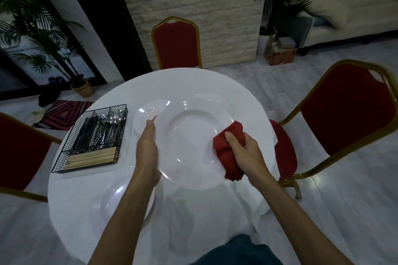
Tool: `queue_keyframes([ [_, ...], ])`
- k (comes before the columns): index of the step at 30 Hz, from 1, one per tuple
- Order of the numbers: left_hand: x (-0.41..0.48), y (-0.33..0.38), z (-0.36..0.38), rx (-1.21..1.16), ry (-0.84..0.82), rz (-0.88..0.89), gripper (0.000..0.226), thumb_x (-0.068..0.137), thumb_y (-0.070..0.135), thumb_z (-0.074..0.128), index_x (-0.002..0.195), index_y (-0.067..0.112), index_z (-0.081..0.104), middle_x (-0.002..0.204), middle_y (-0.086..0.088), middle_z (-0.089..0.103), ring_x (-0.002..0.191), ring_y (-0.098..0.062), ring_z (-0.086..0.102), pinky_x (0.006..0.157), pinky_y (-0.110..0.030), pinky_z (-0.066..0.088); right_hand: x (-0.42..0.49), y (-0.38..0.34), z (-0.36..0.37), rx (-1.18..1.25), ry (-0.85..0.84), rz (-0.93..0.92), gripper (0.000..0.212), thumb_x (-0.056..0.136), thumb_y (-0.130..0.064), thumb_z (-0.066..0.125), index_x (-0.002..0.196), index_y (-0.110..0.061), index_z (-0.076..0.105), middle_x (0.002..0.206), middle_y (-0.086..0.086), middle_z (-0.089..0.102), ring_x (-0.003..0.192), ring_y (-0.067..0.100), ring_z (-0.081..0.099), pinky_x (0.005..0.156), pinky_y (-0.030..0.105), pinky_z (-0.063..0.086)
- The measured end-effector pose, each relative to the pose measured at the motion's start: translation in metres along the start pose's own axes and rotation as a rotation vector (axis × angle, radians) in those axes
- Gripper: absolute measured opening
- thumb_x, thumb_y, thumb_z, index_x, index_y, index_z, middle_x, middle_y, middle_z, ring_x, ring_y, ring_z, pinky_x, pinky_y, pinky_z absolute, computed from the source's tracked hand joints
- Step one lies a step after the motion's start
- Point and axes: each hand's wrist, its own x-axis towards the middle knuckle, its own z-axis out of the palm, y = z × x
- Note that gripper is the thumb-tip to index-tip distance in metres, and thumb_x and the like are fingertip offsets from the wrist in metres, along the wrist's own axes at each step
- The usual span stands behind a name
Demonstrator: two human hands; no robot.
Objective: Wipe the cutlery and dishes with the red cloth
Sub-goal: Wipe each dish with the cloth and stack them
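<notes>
Holding the large white plate (189,140) by its left rim, the left hand (147,146) shows only its back and thumb. Its fingers pass under the plate and are hidden, and the grip is clamped on the rim. The right hand (245,153) has its grip closed round the bunched red cloth (228,142), which lies against the plate's right rim. Part of the cloth hangs below the hand, and the fingertips are buried in the folds.

The plate sits over the middle of the round worktop (193,211) and blocks much of what is behind it. A second plate (143,112) peeks out at its upper left and a third plate (212,98) at its upper right, both mostly covered. A fourth plate (114,198) lies near the front left edge, crossed by the left forearm and pale against the white covering, so its outline is hard to follow.

To the left stands a black wire basket (86,167) with metal cutlery (103,129) packed in its rear compartments and wooden sticks (92,157) across the front one. The dark pieces on the left of it are hard to tell apart.

Three red chairs ring the worktop: a far chair (176,43), a right chair (344,109), and a left chair (19,148) cut off by the frame. A potted palm (41,28) stands in the back left corner.
</notes>
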Motion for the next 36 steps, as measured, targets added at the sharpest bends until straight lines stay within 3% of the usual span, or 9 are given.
queue_keyframes([
  [4, 0.003, 0.012, -0.018, 0.092, -0.116, -0.080, 0.039, 0.101, 0.052, 0.051, 0.115, 0.023, 0.073, 0.105, -0.004, 0.079, 0.096, -0.024, 0.075, 0.085, -0.043, 0.057, 0.002, 0.000, -0.012, -0.120, -0.213, -0.015, 0.025, 0.094, -0.051, 0.065, 0.100, -0.028, 0.071, 0.092, -0.010, 0.078, 0.091, 0.012, 0.074, 0.085, 0.035, 0.060],
  [6, 0.003, 0.015, -0.026, 0.139, -0.090, -0.056, 0.032, 0.102, 0.048, 0.052, 0.108, 0.025, 0.073, 0.095, -0.001, 0.080, 0.087, -0.022, 0.075, 0.079, -0.041, 0.057, 0.002, -0.002, -0.014, -0.190, -0.288, -0.019, 0.026, 0.093, -0.053, 0.065, 0.099, -0.028, 0.071, 0.092, -0.010, 0.078, 0.089, 0.010, 0.074, 0.086, 0.036, 0.060],
  [9, 0.002, 0.017, -0.032, 0.245, -0.024, -0.016, 0.031, 0.101, 0.051, 0.052, 0.108, 0.028, 0.072, 0.104, -0.003, 0.078, 0.094, -0.024, 0.074, 0.087, -0.045, 0.058, 0.007, -0.006, -0.017, -0.360, -0.350, -0.048, 0.034, 0.090, -0.061, 0.064, 0.097, -0.028, 0.071, 0.092, -0.010, 0.077, 0.089, 0.010, 0.073, 0.086, 0.036, 0.059],
  [12, -0.001, 0.021, -0.034, 0.358, -0.023, 0.037, 0.039, 0.099, 0.056, 0.054, 0.120, 0.028, 0.071, 0.116, 0.002, 0.075, 0.109, -0.021, 0.070, 0.100, -0.049, 0.053, 0.015, -0.018, -0.018, -0.633, -0.374, -0.104, 0.045, 0.087, -0.068, 0.062, 0.098, -0.024, 0.069, 0.094, -0.006, 0.074, 0.088, 0.011, 0.069, 0.083, 0.033, 0.056],
  [17, -0.005, 0.030, -0.025, 0.458, -0.157, 0.101, 0.025, 0.100, 0.049, 0.055, 0.099, 0.036, 0.077, 0.111, 0.012, 0.076, 0.106, -0.009, 0.071, 0.095, -0.034, 0.055, 0.022, -0.045, -0.010, -0.797, -0.310, -0.233, 0.046, 0.086, -0.066, 0.066, 0.088, -0.021, 0.057, 0.084, -0.005, 0.066, 0.080, 0.012, 0.062, 0.072, 0.033, 0.051],
  [22, -0.014, 0.036, -0.013, 0.570, -0.309, 0.115, 0.030, 0.103, 0.044, 0.051, 0.102, 0.030, 0.077, 0.099, 0.009, 0.079, 0.096, -0.010, 0.075, 0.075, -0.021, 0.056, 0.019, -0.073, 0.005, -0.830, -0.291, -0.448, 0.044, 0.081, -0.064, 0.072, 0.086, -0.027, 0.049, 0.082, -0.011, 0.061, 0.079, 0.015, 0.059, 0.071, 0.038, 0.051],
  [28, -0.022, 0.041, -0.006, 0.668, -0.469, 0.144, 0.036, 0.104, 0.046, 0.047, 0.114, 0.026, 0.076, 0.109, 0.007, 0.078, 0.104, -0.011, 0.073, 0.092, -0.031, 0.055, 0.014, -0.081, 0.018, -0.765, -0.385, -0.581, 0.050, 0.081, -0.051, 0.078, 0.078, -0.023, 0.037, 0.073, -0.007, 0.051, 0.068, 0.014, 0.049, 0.062, 0.037, 0.040],
  [33, -0.021, 0.048, -0.012, 0.587, -0.371, 0.224, 0.037, 0.104, 0.044, 0.048, 0.103, 0.021, 0.078, 0.100, 0.002, 0.079, 0.098, -0.018, 0.074, 0.086, -0.034, 0.057, 0.007, -0.081, 0.012, -0.625, -0.247, -0.493, 0.047, 0.079, -0.060, 0.077, 0.083, -0.022, 0.049, 0.077, -0.007, 0.061, 0.073, 0.014, 0.057, 0.067, 0.036, 0.048],
  [36, -0.019, 0.053, -0.014, 0.425, -0.171, 0.253, 0.036, 0.105, 0.045, 0.046, 0.093, 0.026, 0.074, 0.088, 0.013, 0.078, 0.088, -0.008, 0.074, 0.083, -0.031, 0.057, 0.006, -0.071, 0.008, -0.372, -0.150, -0.289, 0.040, 0.082, -0.057, 0.076, 0.092, -0.021, 0.061, 0.085, -0.005, 0.071, 0.079, 0.012, 0.067, 0.074, 0.034, 0.055],
])
